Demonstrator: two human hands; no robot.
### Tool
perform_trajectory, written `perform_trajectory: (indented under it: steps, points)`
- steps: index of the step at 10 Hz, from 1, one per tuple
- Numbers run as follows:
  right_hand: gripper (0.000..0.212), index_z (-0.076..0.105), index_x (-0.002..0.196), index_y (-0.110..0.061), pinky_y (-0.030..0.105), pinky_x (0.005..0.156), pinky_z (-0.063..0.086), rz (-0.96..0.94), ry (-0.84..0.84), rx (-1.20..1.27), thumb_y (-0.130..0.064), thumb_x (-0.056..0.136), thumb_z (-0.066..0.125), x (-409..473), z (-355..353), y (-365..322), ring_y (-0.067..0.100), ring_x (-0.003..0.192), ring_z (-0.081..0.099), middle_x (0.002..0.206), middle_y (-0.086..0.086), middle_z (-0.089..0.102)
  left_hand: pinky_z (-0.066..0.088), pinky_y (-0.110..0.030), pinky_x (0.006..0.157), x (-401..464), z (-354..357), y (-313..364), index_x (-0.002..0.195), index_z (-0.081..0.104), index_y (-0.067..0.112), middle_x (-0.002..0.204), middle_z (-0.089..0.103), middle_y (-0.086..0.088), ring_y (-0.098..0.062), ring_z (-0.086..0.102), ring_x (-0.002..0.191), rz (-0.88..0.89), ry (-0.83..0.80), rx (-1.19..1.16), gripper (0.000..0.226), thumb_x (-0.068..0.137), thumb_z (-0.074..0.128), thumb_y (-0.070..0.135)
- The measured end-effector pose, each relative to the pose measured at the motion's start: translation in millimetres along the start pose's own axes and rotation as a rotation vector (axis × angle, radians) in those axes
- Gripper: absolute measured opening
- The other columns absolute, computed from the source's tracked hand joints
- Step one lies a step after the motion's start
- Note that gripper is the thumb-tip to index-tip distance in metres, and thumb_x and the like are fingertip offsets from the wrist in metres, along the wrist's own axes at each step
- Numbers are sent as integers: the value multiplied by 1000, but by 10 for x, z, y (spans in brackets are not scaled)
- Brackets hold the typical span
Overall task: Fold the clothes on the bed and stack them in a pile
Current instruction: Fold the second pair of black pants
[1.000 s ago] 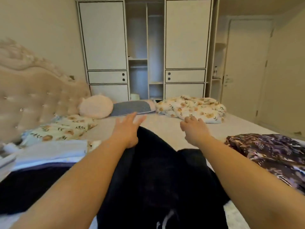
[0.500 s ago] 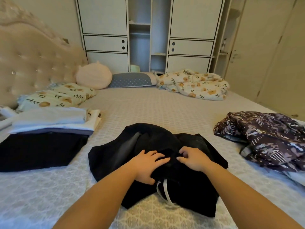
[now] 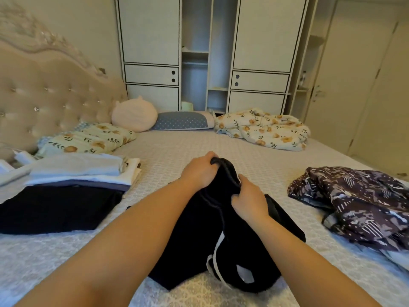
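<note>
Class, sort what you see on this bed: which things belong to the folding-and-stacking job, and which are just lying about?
Job: black garment, gripped by left hand and right hand; folded pile; patterned dark garment.
Lying about: round pink cushion; blue dotted pillow; floral quilt; floral pillow.

Bed [image 3: 177, 149] w/ a pale patterned cover. Left side: pile [image 3: 66, 176] of folded stuff, white and grey on top, black at the bottom. Middle front: black garment [image 3: 199, 240] w/ white drawstring, partly lifted off the cover. Right: crumpled dark print garment [image 3: 358, 202]. Far end: floral pillow [image 3: 88, 139], round pink cushion [image 3: 134, 114], blue dotted pillow [image 3: 182, 120], bunched floral blanket [image 3: 263, 128].
</note>
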State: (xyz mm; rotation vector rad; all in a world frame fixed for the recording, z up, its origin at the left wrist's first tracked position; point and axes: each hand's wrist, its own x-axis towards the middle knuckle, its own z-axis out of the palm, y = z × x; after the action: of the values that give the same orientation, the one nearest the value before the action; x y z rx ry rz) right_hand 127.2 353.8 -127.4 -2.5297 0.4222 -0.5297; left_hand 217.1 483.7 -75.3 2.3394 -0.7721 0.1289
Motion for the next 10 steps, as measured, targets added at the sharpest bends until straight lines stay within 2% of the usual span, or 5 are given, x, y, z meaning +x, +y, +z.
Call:
perform_trajectory:
  steps: [2, 4, 7, 9, 10]
  points:
    - [22, 58, 107, -16, 30, 61, 40, 45, 71, -619, -9, 88, 51, 250, -900, 366, 28, 88, 60, 99, 6, 62, 47, -39, 93, 123, -958, -142, 123, 59, 37, 133, 53, -9, -31, 53, 110, -34, 94, 202, 57, 88, 34, 0]
    - [15, 65, 97, -18, 26, 62, 46, 257, 17, -665, -17, 90, 52, 359, -1433, 451, 20, 71, 56, 81, 1, 57, 47, -33, 81, 61, -1356, -529, 122, 62, 32, 129, 57, -11, -31, 56, 103, -112, 108, 410, 58, 88, 33, -5]
    - [19, 63, 73, -16, 43, 73, 59, 507, 266, 332, -6, 87, 55, 597, -1668, 325, 29, 73, 65, 81, 7, 62, 45, -28, 63, -30, -1430, -402, 102, 67, 19, 86, 57, 0, -20, 51, 74, -309, 164, 817, 28, 90, 45, 6]
    - [9, 54, 82, 0, 43, 68, 58, 553, 258, 442, 0, 88, 47, 756, -1886, 101, 36, 86, 66, 86, 20, 62, 56, -27, 54, 137, -1638, -252, 72, 48, 5, 80, 61, -10, -19, 63, 61, -532, 109, -33, 21, 91, 53, 0]
    - [17, 54, 92, 4, 30, 49, 53, 579, 97, 321, -9, 89, 42, 726, -1888, 121, 28, 55, 64, 69, 19, 64, 47, -21, 43, -60, -1722, -197, 74, 45, 3, 56, 63, -8, -14, 58, 41, -620, -3, -127, 24, 98, 47, 7]
